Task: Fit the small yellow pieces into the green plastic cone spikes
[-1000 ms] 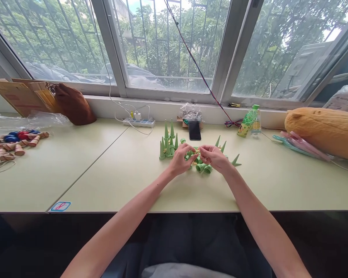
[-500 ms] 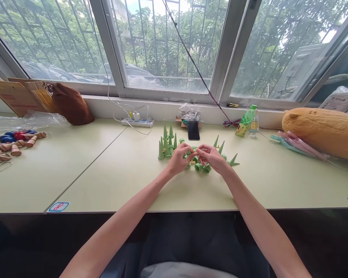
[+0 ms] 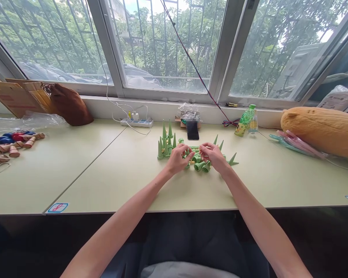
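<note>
Left hand: the left hand (image 3: 178, 158) sat at the middle of the frame with its fingers curled in and the tips drawn together, pinching one end of a small green piece (image 3: 196, 149).
Right hand: the right hand (image 3: 213, 156) was just to the right of it, fingers bent the same way, pinching the other end of that piece; the grip itself was too small to make out finely.
Held piece: it was between the two hands, just above the loose green cones (image 3: 199, 166) that lay on their sides on the tabletop (image 3: 118, 173).
Standing cones: a cluster of upright green cones (image 3: 166, 141) stood just left of the left hand.
Behind the hands: a dark phone (image 3: 193, 131) leaned near the window sill, and a green bottle (image 3: 246, 120) stood further right.
Left of frame: wooden toys (image 3: 8, 144) lay in a heap, with a brown pouch (image 3: 68, 104) above them.
Right edge: an orange plush (image 3: 319, 131) lay on the tabletop.
</note>
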`<state>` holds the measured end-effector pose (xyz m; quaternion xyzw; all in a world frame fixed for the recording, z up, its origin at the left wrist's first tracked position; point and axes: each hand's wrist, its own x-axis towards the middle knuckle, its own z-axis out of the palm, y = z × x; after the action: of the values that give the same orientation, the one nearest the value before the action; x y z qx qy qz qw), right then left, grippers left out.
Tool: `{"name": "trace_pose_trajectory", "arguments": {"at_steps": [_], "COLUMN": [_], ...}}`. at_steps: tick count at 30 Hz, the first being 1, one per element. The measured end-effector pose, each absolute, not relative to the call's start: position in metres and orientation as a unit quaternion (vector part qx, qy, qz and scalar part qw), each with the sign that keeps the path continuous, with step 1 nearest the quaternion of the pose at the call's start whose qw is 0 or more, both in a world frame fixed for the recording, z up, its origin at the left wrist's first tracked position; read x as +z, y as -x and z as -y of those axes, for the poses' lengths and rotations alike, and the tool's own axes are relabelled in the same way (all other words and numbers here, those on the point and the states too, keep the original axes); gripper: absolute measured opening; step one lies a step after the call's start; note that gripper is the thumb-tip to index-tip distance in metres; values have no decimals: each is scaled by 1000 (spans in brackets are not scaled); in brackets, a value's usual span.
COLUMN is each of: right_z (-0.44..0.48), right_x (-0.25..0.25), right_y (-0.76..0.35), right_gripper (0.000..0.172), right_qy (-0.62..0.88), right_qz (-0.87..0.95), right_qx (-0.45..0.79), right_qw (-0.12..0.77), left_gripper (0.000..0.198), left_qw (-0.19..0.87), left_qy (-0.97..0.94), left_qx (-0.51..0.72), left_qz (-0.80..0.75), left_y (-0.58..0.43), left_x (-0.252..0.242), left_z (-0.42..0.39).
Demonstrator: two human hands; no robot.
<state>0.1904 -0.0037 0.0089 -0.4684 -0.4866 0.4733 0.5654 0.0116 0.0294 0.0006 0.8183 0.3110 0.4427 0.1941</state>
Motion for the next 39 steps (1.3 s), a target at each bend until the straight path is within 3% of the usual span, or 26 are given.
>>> {"name": "trace_pose_trajectory", "arguments": {"at_steps": [9, 30, 39], "right_z": [3, 2, 2], "right_x": [10, 8, 8], "right_y": [-189, -189, -189], "right_gripper": [44, 45, 43], "right_qy": [465, 458, 455], "right_qz": [464, 467, 480], "right_qx": [470, 479, 472], "right_qw": [589, 585, 583], "left_gripper": [35, 35, 37], "left_qw": [212, 185, 240], "left_qy": [-819, -853, -812], "left_qx": [428, 377, 410], "left_qz": [-318, -310, -339], "left_y": [-11, -12, -11], "left_x": [-3, -6, -3], "left_z": [-32, -31, -32]}}
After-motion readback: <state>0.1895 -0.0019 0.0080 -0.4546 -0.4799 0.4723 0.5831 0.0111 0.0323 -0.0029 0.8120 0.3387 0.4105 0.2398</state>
